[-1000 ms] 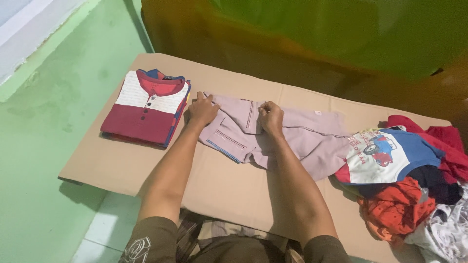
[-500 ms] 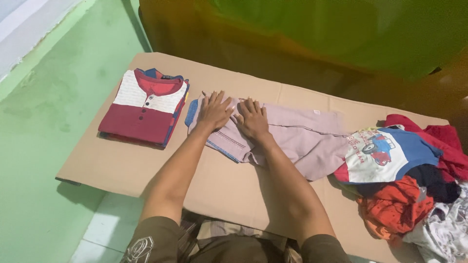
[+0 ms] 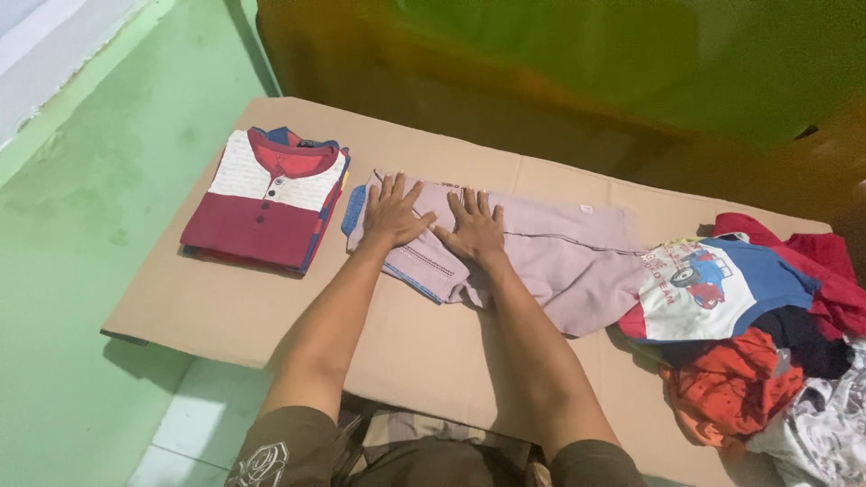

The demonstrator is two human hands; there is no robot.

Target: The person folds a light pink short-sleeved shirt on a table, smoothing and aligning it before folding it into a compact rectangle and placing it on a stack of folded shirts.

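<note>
A: Shirt — which one are the hands on?

B: The pale mauve shirt, lying partly folded near the middle of the cardboard sheet, its folded left end showing a blue lining edge.

A: How do the hands sit?

B: Both lie flat, palms down, fingers spread, gripping nothing. The left hand presses the shirt's folded left end; the right hand rests just beside it, thumbs nearly touching.

A: What lies to the left?

B: A folded polo shirt, maroon below, white with a red collar above, topping a small stack just beside the mauve shirt.

A: And to the right?

B: A loose heap of clothes: a child's T-shirt with a truck print overlaps the mauve shirt's right end, with a red garment, an orange dotted one and a grey patterned piece around it.

A: Beneath the cardboard?

B: A green floor.
</note>
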